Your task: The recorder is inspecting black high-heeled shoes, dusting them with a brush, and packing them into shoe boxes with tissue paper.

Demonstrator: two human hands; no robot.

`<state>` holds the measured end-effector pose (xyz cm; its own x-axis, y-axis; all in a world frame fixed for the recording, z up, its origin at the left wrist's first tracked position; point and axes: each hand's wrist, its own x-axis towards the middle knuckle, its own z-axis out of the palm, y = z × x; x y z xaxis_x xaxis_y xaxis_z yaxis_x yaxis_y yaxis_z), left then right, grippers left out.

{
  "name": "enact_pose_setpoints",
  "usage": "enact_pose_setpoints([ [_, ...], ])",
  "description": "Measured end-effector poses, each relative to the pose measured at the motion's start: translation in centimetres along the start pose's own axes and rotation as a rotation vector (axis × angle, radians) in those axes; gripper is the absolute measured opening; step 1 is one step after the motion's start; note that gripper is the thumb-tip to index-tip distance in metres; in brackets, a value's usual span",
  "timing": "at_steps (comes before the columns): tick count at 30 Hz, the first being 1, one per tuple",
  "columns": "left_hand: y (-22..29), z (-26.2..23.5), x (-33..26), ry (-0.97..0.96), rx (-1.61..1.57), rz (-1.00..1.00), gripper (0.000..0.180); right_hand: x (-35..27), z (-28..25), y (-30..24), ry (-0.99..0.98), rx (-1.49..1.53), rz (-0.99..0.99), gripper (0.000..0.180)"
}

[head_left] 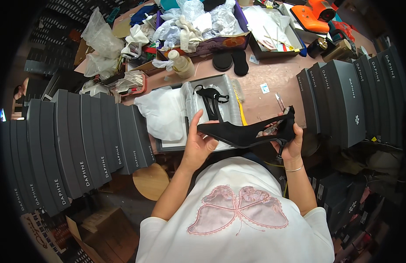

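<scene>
A black pointed-toe high-heeled shoe (242, 133) is held level in front of my body, between both hands. My left hand (199, 147) grips it around the toe, thumb and fingers on either side. At the heel end, my right hand (289, 142) is closed around the back of the shoe, where a strap and buckle dangle. Beyond the shoe, an open grey shoe box (183, 120) lies on the table, lined with white tissue paper (161, 114). A second black strappy shoe (209, 98) rests inside it. A yellow-handled brush (239, 103) leans along the box's right side.
Stacks of grey shoe boxes (87, 144) stand at the left, and more grey boxes (343, 101) at the right. A purple bin (236, 43) of crumpled paper sits at the back. Nearby are a bottle (182, 65), scissors (279, 101) and an orange tool (311, 16).
</scene>
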<state>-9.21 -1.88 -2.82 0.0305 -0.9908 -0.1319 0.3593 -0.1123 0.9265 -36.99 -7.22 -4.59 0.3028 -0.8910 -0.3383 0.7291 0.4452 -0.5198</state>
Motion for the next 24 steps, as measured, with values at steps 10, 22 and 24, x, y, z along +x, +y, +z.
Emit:
enact_pose_setpoints([
  [10, -1.1, 2.7, 1.9, 0.353, 0.175, 0.204, 0.029, -2.1, -1.0, 3.2, -0.059, 0.141, 0.113, 0.051],
  [22, 4.8, -0.3, 1.7, 0.287, 0.22, 0.346, 0.056, -2.2, 2.1, 7.9, -0.082, 0.263, 0.51, 0.053],
  [24, 5.7, -2.2, 2.3, 0.143, 0.049, 0.322, 0.064, -2.1, 3.8, 8.9, -0.176, 0.362, 0.623, 0.055],
])
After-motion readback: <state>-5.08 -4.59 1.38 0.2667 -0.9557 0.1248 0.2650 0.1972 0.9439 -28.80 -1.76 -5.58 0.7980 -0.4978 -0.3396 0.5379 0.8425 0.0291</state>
